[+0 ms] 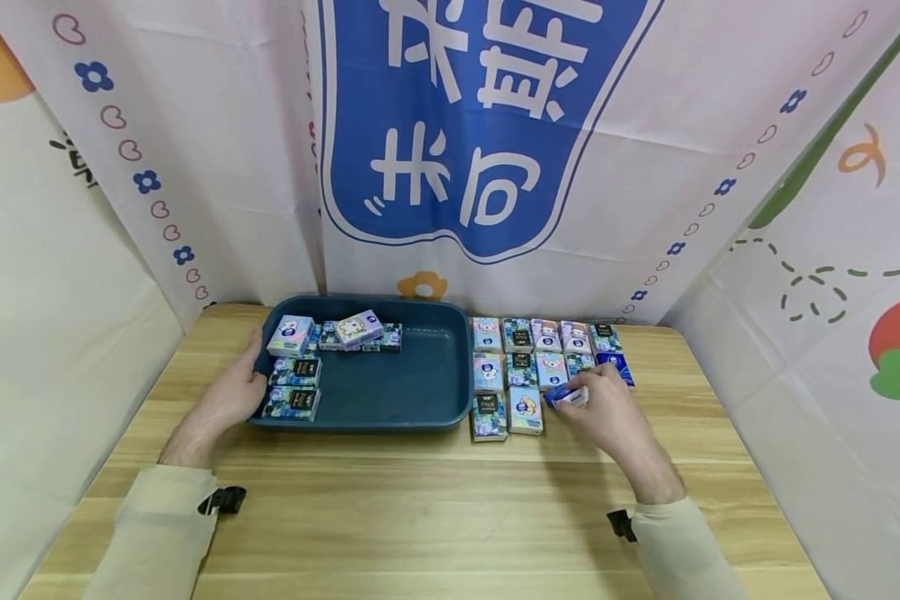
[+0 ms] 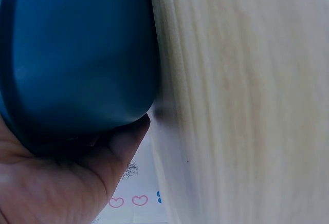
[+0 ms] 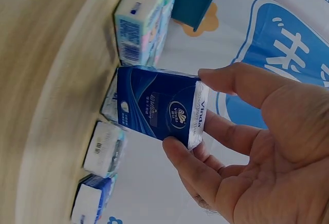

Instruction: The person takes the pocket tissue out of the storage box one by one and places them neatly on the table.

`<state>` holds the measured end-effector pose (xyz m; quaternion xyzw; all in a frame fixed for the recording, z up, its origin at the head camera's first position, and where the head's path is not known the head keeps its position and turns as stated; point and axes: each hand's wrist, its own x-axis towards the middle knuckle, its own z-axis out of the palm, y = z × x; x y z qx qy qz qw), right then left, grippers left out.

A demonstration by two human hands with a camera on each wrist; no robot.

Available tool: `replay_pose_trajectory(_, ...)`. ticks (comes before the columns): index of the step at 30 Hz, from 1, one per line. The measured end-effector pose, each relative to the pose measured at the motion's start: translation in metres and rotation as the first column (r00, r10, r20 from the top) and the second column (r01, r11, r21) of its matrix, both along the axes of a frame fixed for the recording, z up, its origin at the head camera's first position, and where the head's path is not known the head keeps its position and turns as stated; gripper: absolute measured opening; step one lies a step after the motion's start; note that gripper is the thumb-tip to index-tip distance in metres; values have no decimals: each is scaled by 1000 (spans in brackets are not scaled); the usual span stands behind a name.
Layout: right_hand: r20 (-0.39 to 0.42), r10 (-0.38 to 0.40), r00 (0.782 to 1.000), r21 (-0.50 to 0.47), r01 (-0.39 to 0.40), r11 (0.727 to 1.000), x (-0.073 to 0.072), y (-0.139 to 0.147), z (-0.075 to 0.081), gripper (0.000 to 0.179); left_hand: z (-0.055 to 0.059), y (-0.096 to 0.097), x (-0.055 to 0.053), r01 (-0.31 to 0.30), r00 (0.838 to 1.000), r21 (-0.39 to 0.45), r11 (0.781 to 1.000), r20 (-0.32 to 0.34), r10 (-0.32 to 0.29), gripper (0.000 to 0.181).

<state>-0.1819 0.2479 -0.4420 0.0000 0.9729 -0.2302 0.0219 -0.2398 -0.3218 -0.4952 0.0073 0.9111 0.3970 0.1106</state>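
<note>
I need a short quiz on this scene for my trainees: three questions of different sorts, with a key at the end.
1. Which hand holds a dark blue pack?
2. True or false: the left hand touches the tray.
3. Choose one. Inside the tray, the purple pack lies:
A. flat on the tray's floor
B. on top of other packs
C. upright in a corner

Key:
1. The right hand.
2. True.
3. B.
</note>
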Motion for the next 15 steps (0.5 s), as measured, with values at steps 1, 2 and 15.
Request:
replay_pose_trajectory(1,-3,2,1000,5,-2,1000,0,0,-2,45,0,0,0,0,1000,0,1000,0,0,82)
replay_pose_trajectory(2,-4,3,1000,7,-3,1000,0,1,-4,46,-1,0,0,0,1000,-2,1000,0,0,82)
replay_pose_trajectory(15,53,4,999,28,-5,1000,0,6,-15,39,0,0,-1,-5,1000,4,1000,13,5,81)
